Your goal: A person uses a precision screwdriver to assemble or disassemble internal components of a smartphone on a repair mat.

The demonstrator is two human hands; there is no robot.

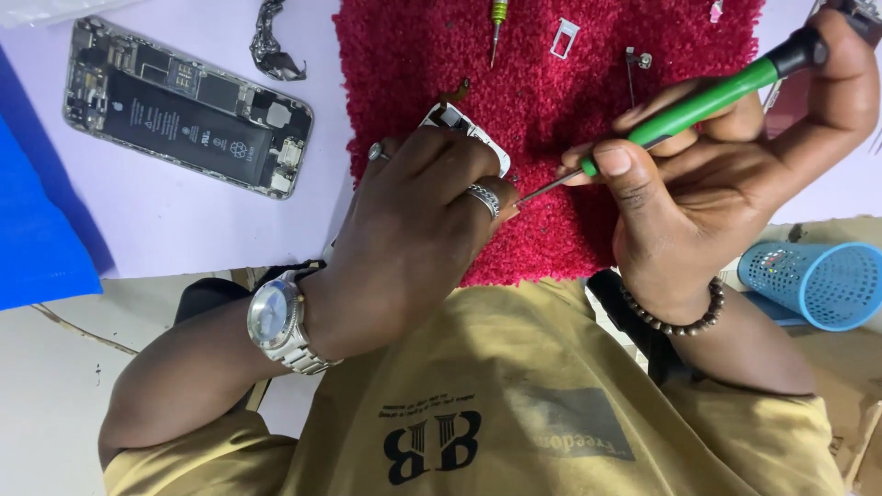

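While the left hand (418, 211) clamps a white phone part (469, 133) onto the red mat (551, 110), the right hand (726, 165) grips a green screwdriver (698, 106), tip just beside the left fingers. Beyond the left hand lies the opened phone body (184, 110), so disassembly looks well underway.

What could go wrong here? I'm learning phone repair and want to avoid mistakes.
The green screwdriver tip sits close to the left hand's fingers pinning the white phone part; a slip might jab them. Tiny loose parts, like the metal tray, could get lost in the red mat's pile.
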